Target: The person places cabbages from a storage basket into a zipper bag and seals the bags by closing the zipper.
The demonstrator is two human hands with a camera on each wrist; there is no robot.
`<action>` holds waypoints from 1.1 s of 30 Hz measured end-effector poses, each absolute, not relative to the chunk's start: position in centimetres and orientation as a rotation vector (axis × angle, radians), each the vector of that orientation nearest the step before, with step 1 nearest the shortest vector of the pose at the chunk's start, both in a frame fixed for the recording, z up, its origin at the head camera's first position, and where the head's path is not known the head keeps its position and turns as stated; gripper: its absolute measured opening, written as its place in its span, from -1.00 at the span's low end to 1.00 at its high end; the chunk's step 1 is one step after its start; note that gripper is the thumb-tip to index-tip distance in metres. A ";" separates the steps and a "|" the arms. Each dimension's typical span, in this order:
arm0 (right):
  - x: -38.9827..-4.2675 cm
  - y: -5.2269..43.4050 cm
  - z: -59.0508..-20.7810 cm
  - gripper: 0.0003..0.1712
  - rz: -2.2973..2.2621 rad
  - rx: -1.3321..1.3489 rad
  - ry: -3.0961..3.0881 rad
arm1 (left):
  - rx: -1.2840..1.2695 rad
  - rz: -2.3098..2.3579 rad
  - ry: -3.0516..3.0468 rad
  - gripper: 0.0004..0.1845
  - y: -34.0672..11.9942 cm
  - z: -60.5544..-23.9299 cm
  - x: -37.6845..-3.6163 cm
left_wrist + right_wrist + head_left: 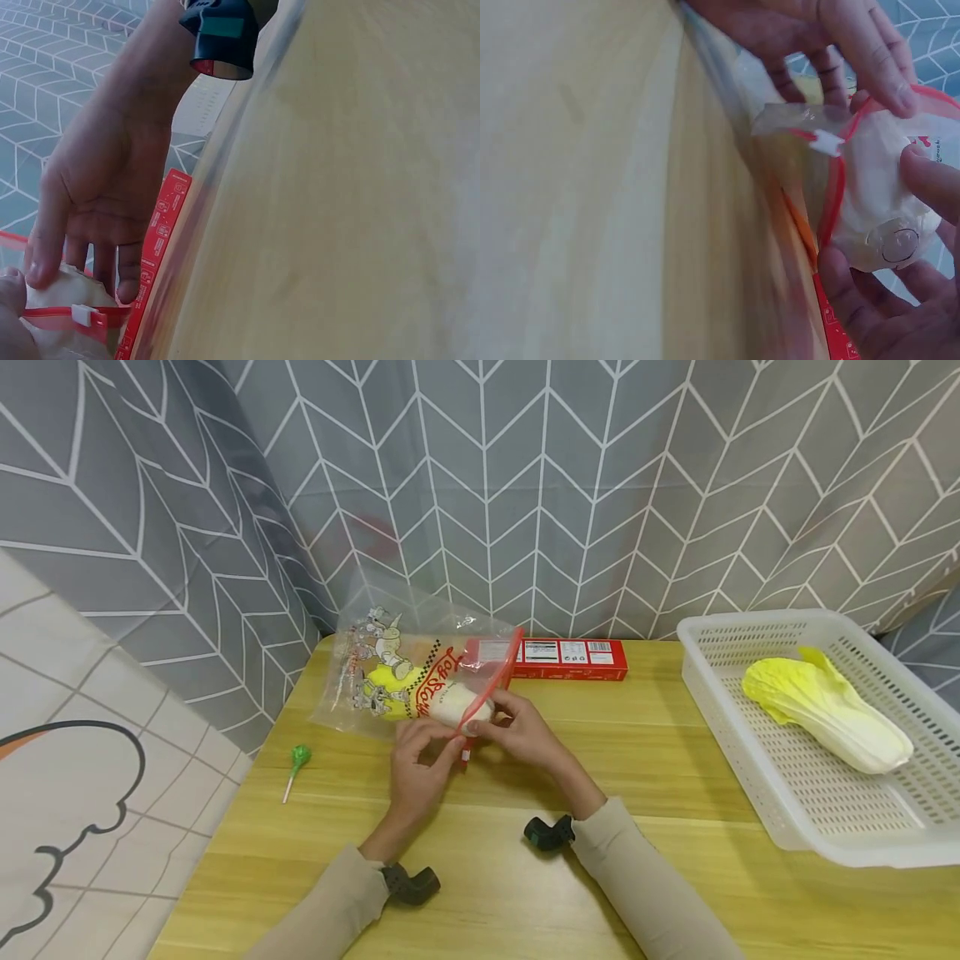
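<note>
Sleeved forearms nearest cam. Left hand [420, 770] pinches the zip bag [420, 681] mouth, right hand [525, 731] cups the white cabbage [465, 706] base poking out, prob. steadying it. Bag lies mid-counter [675, 893]; red box [573, 658] just behind bag, lollipop [297, 765] left of it, basket [757, 777] w/ 2nd cabbage [825, 708] well right.
</note>
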State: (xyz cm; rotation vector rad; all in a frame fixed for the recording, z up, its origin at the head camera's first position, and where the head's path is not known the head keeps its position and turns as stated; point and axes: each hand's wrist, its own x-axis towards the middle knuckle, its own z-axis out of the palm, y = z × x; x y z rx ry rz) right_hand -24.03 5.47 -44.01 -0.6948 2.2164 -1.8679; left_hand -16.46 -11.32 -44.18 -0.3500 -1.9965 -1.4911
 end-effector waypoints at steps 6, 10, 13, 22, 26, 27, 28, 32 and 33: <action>-23.6 5.0 -44.3 -0.73 -1.796 -0.827 2.368 | -0.325 -1.447 -2.002 -0.90 -11.7 -45.5 -17.0; -23.4 4.5 -44.4 -0.72 -1.850 -0.735 2.393 | -0.334 -1.435 -1.998 -0.87 -12.1 -46.9 -17.8; -23.2 4.1 -44.5 -0.67 -1.975 -0.582 2.278 | -0.361 -1.447 -1.992 -0.88 -12.3 -47.3 -18.0; -22.8 3.3 -45.0 -0.63 -2.063 -0.477 2.181 | -0.362 -1.457 -1.993 -0.89 -12.3 -47.2 -18.0; -22.7 3.4 -45.3 -0.67 -2.038 -0.571 2.278 | -0.322 -1.441 -1.989 -0.87 -12.1 -47.0 -17.9; -22.7 3.4 -45.3 -0.67 -2.025 -0.585 2.304 | -0.315 -1.437 -1.988 -0.87 -12.0 -46.9 -17.8; -22.6 3.5 -45.4 -0.67 -2.012 -0.602 2.332 | -0.313 -1.434 -1.985 -0.87 -11.9 -46.7 -17.7; -22.6 3.7 -45.4 -0.63 -1.983 -0.629 2.399 | -0.321 -1.432 -1.972 -0.88 -11.5 -45.4 -17.1; -22.6 3.7 -45.4 -0.61 -1.988 -0.631 2.405 | -0.330 -1.430 -1.965 -0.88 -11.4 -45.1 -16.9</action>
